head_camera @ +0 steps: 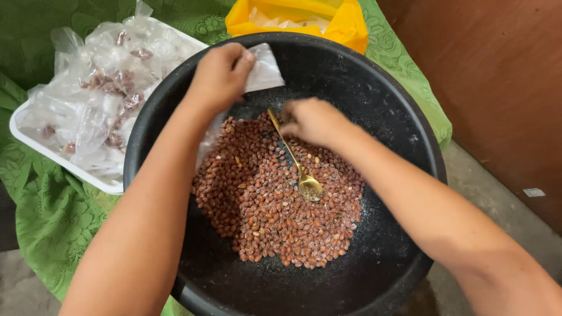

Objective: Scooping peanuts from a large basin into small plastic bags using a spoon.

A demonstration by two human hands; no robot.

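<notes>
Left hand (219,76) pinches a clear bag (263,69); right hand (313,120) grips a spoon (298,169) over nuts (275,199) in the basin (398,117).
Bag: light, limp, probably slippery, best held at its mouth; spoon stiff, taken by the handle; nuts loose, rolling.

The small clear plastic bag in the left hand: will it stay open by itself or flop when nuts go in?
The clear plastic bag looks thin and crumpled, so it probably flops without support. The left hand pinches it over the black basin, suggesting it is very light. Loose peanuts would likely sag it.
</notes>
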